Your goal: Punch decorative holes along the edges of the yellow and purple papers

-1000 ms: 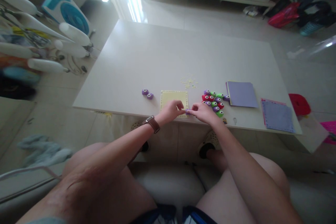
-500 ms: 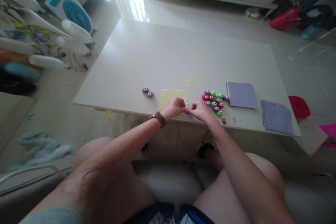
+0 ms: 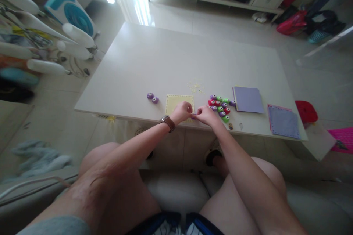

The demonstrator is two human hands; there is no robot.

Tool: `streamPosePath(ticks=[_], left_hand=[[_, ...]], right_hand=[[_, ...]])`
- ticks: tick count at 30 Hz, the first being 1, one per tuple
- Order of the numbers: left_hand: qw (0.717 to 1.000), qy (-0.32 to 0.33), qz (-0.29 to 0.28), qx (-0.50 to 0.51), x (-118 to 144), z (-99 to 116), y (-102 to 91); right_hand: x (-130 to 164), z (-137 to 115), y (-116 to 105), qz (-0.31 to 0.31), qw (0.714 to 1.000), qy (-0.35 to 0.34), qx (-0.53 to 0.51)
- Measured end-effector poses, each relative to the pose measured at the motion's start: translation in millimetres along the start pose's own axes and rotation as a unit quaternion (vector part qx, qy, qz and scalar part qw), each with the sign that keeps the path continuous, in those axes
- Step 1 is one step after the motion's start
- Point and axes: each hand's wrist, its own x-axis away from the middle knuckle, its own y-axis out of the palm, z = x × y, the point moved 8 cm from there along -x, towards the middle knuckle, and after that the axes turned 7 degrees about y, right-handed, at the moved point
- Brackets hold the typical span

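Fingers of left hand (image 3: 182, 112) and right hand (image 3: 205, 115) pinch together at yellow sheet (image 3: 176, 102)'s near right corner; contents too small to tell. Best handled with sheet flat, clear of punch cluster (image 3: 220, 107) at right.

2 purple punches (image 3: 152, 97) lie left — lilac sheets (image 3: 248, 99), a fan (image 3: 70, 11) beyond.

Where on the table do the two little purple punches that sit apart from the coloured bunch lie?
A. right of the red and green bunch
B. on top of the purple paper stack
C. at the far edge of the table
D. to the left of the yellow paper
D: the two purple punches sit just left of the yellow paper, while the coloured bunch lies on its right.
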Motion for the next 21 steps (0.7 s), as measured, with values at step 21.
streamPosePath(ticks=[21], left_hand=[[0.967,0.140,-0.008,-0.211,26.6,4.8,-31.3]], right_hand=[[25.6,-15.2,-15.7,0.043,0.983,-0.151,0.091]])
